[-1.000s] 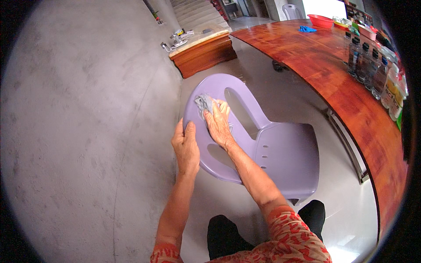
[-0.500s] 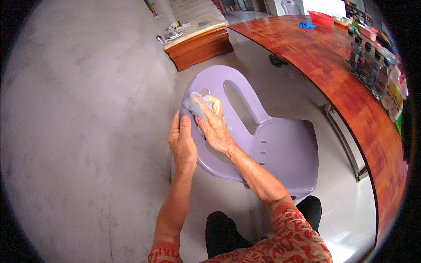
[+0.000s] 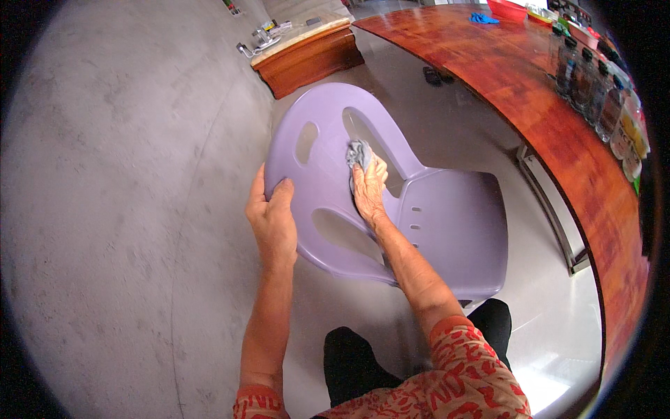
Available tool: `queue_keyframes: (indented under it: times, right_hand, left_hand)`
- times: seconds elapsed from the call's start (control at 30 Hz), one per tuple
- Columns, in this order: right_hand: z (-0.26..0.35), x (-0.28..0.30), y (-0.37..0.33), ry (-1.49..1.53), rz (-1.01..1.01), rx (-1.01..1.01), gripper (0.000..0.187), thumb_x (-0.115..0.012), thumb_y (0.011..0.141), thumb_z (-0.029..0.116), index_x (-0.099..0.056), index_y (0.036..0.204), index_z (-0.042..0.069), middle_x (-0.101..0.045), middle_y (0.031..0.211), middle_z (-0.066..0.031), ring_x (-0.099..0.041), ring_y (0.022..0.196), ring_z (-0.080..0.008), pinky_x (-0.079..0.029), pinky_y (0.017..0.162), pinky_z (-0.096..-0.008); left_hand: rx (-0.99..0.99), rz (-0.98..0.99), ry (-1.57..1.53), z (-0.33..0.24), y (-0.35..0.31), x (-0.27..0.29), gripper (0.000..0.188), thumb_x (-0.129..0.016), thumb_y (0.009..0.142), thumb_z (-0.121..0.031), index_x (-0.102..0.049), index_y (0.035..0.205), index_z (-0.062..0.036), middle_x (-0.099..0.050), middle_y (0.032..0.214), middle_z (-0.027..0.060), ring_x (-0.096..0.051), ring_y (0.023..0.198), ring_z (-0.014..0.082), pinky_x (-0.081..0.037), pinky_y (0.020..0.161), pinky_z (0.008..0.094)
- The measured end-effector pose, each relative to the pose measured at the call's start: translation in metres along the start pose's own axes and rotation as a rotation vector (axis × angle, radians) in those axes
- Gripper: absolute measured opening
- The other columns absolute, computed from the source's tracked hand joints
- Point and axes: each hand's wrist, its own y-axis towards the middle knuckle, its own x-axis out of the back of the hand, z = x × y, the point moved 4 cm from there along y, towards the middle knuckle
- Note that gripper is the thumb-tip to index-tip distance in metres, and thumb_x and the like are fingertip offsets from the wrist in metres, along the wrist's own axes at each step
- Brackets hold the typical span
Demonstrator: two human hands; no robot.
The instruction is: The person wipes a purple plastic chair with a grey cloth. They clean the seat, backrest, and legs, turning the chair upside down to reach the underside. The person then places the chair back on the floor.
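Note:
A purple plastic chair [image 3: 328,188] with slots in its backrest stands in front of me, its seat to the right. My left hand [image 3: 272,220] grips the left rim of the backrest, thumb on the near face and fingers round the edge. A crumpled grey cloth [image 3: 358,155] is pressed to the backrest beside its right-hand slot. My right hand [image 3: 370,185] is closed on that cloth; part of the cloth is hidden under the fingers.
A long reddish-brown table [image 3: 516,105] curves along the right, its metal leg [image 3: 548,202] near the seat. Several bottles [image 3: 586,87], a blue cloth-like item [image 3: 484,18] and a red basin [image 3: 507,8] stand or lie on it. A low wooden cabinet [image 3: 310,61] is at the far wall.
My right hand has moved the cloth from the top left of the backrest rightward to beside the right-hand slot. My left hand still holds the rim, and the view has shifted slightly.

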Motion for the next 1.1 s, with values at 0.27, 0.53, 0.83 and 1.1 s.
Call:
queue_keyframes:
  times: [0.27, 0.53, 0.83, 1.1]
  right_hand:
    - [-0.056, 0.034, -0.062, -0.325, 0.237, -0.707, 0.066, -0.043, 0.086, 0.054, -0.023, 0.141, 0.025, -0.033, 0.132, -0.0191, -0.031, 0.122, -0.0388, -0.028, 0.096, -0.0563]
    - [0.012, 0.017, -0.050, -0.161, 0.312, -0.383, 0.056, -0.050, 0.085, 0.041, -0.034, 0.137, 0.028, -0.037, 0.120, -0.0228, -0.037, 0.114, -0.0399, -0.035, 0.089, -0.0535]
    - [0.122, 0.013, -0.026, 0.085, 0.216, 0.269, 0.057, -0.053, 0.085, 0.027, -0.035, 0.138, 0.015, -0.037, 0.116, -0.0206, -0.037, 0.105, -0.0364, -0.032, 0.091, -0.0472]
    - [-0.006, 0.007, -0.009, -0.105, -0.019, -0.032, 0.054, -0.052, 0.086, 0.030, -0.035, 0.135, 0.012, -0.038, 0.115, -0.0232, -0.038, 0.106, -0.0374, -0.033, 0.091, -0.0478]
  left_hand:
    - [0.031, -0.002, -0.027, -0.003, -0.003, 0.002, 0.048, -0.051, 0.085, -0.010, -0.042, 0.128, 0.0088, -0.054, 0.119, 0.0207, -0.053, 0.107, 0.0243, -0.040, 0.094, 0.0348]
    - [0.074, -0.020, -0.003, -0.007, -0.003, -0.004, 0.049, -0.052, 0.086, -0.012, -0.042, 0.130, 0.0064, -0.053, 0.121, 0.0199, -0.052, 0.109, 0.0252, -0.040, 0.095, 0.0359]
    - [0.035, 0.010, -0.056, 0.004, 0.003, -0.003, 0.047, -0.053, 0.086, -0.010, -0.042, 0.129, 0.0060, -0.054, 0.119, 0.0183, -0.054, 0.106, 0.0237, -0.042, 0.092, 0.0334]
    - [0.036, -0.007, -0.051, -0.008, -0.004, -0.007, 0.045, -0.051, 0.086, -0.008, -0.043, 0.127, 0.0073, -0.055, 0.117, 0.0189, -0.055, 0.104, 0.0245, -0.043, 0.090, 0.0343]
